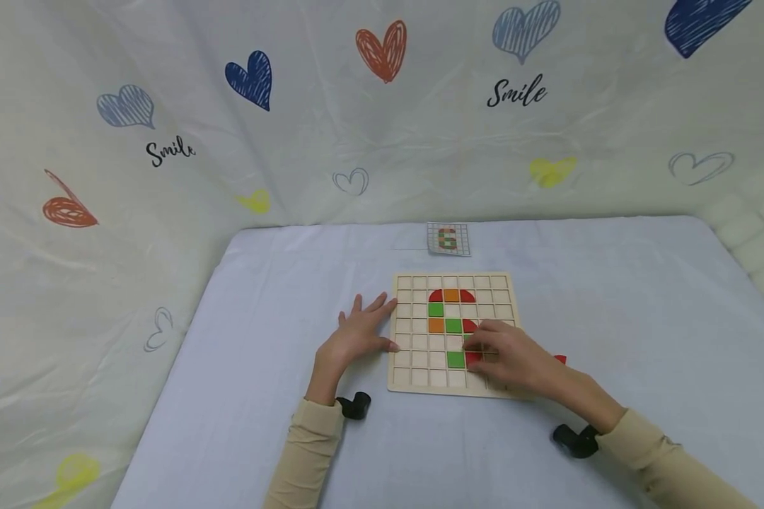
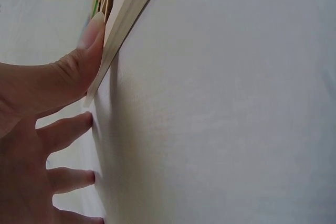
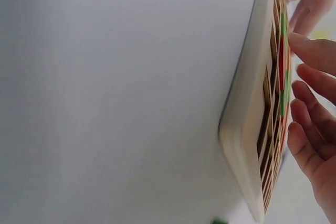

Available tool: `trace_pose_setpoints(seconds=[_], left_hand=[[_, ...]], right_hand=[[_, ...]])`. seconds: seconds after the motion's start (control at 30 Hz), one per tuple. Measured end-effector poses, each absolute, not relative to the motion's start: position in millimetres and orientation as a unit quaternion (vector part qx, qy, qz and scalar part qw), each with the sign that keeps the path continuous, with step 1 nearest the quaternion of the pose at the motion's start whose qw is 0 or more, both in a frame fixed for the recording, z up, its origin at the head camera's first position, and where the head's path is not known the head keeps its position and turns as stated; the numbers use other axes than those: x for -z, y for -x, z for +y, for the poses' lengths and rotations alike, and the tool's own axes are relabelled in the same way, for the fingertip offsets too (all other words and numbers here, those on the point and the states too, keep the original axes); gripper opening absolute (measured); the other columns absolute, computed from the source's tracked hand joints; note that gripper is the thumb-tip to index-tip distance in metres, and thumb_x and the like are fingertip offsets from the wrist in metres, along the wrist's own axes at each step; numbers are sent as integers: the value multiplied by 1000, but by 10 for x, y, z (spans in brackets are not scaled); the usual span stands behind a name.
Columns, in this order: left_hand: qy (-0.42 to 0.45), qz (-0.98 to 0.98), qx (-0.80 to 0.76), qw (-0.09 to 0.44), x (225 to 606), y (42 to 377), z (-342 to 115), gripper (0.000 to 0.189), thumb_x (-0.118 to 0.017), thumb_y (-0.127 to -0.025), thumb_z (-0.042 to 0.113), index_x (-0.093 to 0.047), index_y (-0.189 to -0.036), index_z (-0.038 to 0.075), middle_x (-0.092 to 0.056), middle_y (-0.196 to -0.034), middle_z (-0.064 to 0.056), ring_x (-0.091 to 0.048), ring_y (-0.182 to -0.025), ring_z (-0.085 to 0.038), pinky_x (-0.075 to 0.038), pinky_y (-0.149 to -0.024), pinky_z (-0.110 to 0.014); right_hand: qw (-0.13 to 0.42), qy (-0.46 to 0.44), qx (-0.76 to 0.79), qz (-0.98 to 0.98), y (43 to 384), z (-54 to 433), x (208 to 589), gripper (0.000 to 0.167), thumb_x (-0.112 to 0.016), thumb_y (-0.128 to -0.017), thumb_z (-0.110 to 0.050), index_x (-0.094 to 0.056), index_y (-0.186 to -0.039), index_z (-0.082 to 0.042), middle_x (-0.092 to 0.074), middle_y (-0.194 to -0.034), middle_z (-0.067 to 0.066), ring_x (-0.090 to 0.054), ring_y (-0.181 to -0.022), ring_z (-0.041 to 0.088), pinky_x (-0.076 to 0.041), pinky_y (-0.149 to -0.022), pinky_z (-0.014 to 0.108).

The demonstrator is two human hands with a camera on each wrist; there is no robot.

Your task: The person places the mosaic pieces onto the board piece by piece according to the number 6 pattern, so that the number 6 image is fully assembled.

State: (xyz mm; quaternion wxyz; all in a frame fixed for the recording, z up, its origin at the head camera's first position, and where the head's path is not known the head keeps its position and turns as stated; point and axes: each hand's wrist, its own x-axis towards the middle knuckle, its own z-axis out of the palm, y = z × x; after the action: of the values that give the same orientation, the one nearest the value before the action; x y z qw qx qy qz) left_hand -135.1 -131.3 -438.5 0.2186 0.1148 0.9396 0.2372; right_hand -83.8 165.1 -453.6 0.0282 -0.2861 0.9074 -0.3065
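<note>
A square wooden grid board [image 1: 420, 377] lies on the white-covered table. Several coloured tiles sit in its cells, among them an orange tile [image 1: 451, 295], a green tile [image 1: 455, 360] and a red tile [image 1: 473, 358]. My left hand [image 1: 355, 339] rests at the board's left edge with fingers spread; in the left wrist view its thumb [image 2: 90, 40] touches the rim. Over the lower right cells is my right hand [image 1: 512, 353], fingertips right at the red tile and a partly hidden green one. In the right wrist view its thumb [image 3: 310, 51] reaches the tiles, fingers loosely bent.
Behind the board lies a small pattern card [image 1: 448, 240] with a coloured figure on a grid. A red piece [image 1: 560, 359] shows on the table past my right wrist. Black devices are strapped at both wrists. A cloth [image 1: 318, 127] with printed hearts hangs behind the table.
</note>
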Motion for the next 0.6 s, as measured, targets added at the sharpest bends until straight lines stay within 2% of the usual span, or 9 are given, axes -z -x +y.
trace_pose_setpoints(seconds=[0.33, 0.6], left_hand=[[-108, 939, -240, 221, 4373, 1341, -1321, 91, -85, -84, 30, -38, -161, 22, -24, -171, -1, -2, -158, -46, -7, -119, -76], [-109, 939, -239, 221, 4377, 1352, -1311, 91, -85, -84, 30, -38, -161, 23, -23, -171, 0, -1, -159, -45, -7, -119, -76]], right_hand=[[28, 266, 314, 911, 783, 1920, 4468, 28, -90, -76, -9, -77, -101, -10, -69, -95, -6, -64, -86, 12, -58, -75, 26], [-5, 256, 298, 919, 699, 2182, 4453, 30, -91, -73, -6, -76, -99, -11, -65, -92, -8, -57, -80, 8, -53, -64, 24]])
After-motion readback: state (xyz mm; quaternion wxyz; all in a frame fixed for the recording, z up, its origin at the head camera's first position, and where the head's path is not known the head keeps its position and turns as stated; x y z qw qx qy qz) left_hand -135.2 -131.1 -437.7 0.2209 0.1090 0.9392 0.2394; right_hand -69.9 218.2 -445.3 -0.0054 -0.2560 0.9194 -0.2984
